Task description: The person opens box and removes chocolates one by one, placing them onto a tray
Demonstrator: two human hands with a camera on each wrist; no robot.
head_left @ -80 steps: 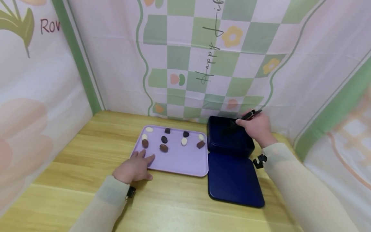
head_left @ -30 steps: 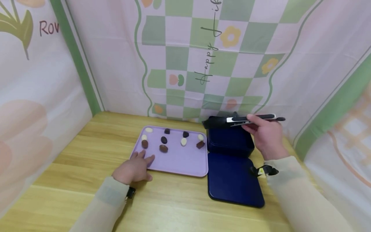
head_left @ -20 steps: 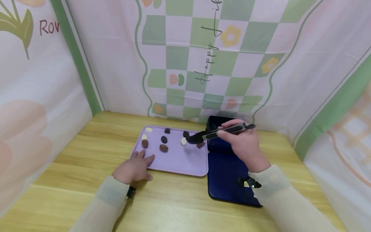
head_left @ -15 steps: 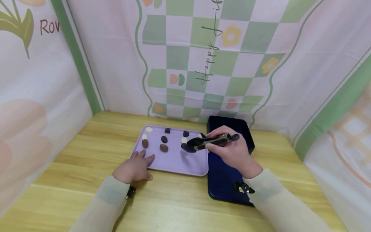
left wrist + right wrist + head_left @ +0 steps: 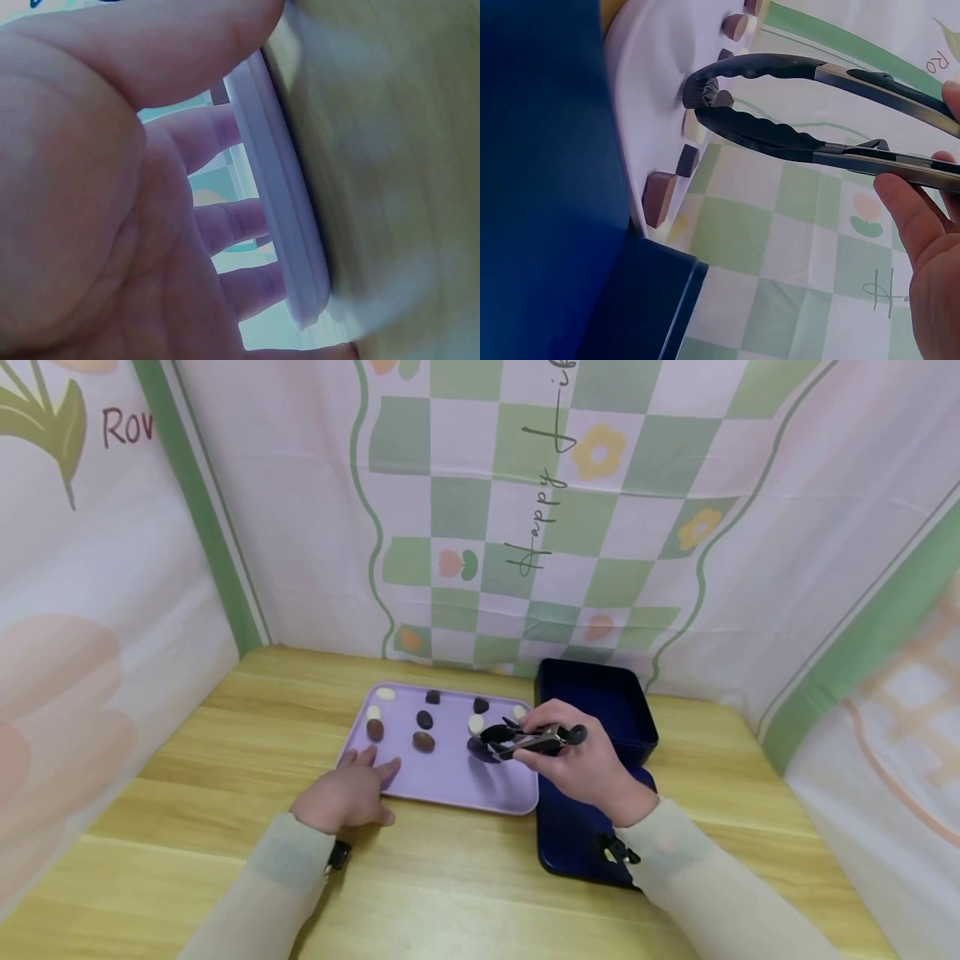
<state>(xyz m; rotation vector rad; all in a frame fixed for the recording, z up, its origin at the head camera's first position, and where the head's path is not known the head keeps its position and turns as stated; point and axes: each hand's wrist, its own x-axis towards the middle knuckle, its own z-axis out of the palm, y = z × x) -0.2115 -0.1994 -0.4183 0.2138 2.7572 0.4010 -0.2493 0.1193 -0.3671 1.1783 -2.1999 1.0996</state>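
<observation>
My right hand (image 5: 585,760) grips a pair of black tongs (image 5: 536,742) with metal handles. The tongs' tips are over the right half of the purple tray (image 5: 450,785). In the right wrist view the tips of the tongs (image 5: 780,142) stand close together around a dark ridged shape (image 5: 701,94); whether it is a chocolate or part of the tongs I cannot tell. Chocolates lie spread on the tray, among them a brown oval (image 5: 423,741) and a white oval (image 5: 386,694). My left hand (image 5: 345,793) rests its spread, fairly straight fingers on the tray's near left corner.
An open navy box (image 5: 648,727) stands right of the tray, its inside dark. Its flat lid (image 5: 570,835) lies in front of it, partly under my right forearm. Printed curtains (image 5: 315,568) rise behind and beside the wooden table (image 5: 420,893).
My right hand has lifted the tongs out of the box and swung them left over the tray, with the tips lowered towards it. The left hand stays on the tray corner.
</observation>
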